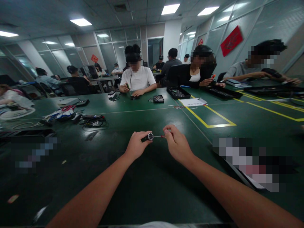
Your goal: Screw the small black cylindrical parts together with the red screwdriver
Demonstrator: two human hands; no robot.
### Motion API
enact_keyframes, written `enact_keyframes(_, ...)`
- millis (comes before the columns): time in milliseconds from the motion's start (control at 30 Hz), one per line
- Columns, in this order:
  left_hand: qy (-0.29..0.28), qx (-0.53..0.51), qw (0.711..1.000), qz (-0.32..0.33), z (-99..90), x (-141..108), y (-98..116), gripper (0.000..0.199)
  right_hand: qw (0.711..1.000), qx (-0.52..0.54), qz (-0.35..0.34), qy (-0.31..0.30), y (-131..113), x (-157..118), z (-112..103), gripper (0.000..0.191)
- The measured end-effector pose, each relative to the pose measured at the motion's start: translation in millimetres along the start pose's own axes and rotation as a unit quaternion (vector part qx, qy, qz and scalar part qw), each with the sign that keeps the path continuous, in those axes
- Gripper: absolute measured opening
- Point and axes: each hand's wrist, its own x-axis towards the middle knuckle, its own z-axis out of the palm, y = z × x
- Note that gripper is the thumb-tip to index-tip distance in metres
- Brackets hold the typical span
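Observation:
My left hand [137, 144] is closed round a small dark cylinder with a silvery ring [150, 136] at its end, which faces toward me. A thin screwdriver [162, 136] with a red handle is pinched in my right hand [175, 141]. Its metal shaft points left and its tip reaches the side of the ringed end; whether it sits inside a screw is too small to tell. Both hands are held above the green table [152, 183], near its middle. My fingers hide most of the cylinder and part of the screwdriver's handle.
On the left lie a bundle of cables and tools [93, 120] and a dark tray [28, 133]. Yellow tape [220, 125], a white paper [192, 102] and a black parts tray [178, 93] are beyond my hands. Several people work around, one person in white [137, 77] opposite.

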Motion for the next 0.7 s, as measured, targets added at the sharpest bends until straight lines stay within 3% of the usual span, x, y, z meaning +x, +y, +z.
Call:
enact_keyframes(133,0.01,0.006,1.0,-0.018,-1.9,1,0,0.038,0.997,0.078,-0.004,0.031,4,2,4,0.015)
enact_keyframes(267,0.011,-0.002,1.0,-0.003,-1.3,-1,2,0.037,0.983,0.171,0.019,0.065,10,8,8,0.025)
enact_keyframes(400,0.023,0.003,0.999,0.026,-0.3,-2,6,0.038,0.956,0.252,0.104,0.103,24,17,11,0.033)
enact_keyframes(533,0.019,0.012,1.0,0.012,-0.7,-1,5,0.038,0.917,0.345,0.187,0.065,42,25,12,0.033)
enact_keyframes(700,0.01,0.006,1.0,-0.008,0.6,-1,3,0.038,0.922,0.332,0.158,0.121,40,24,15,0.033)
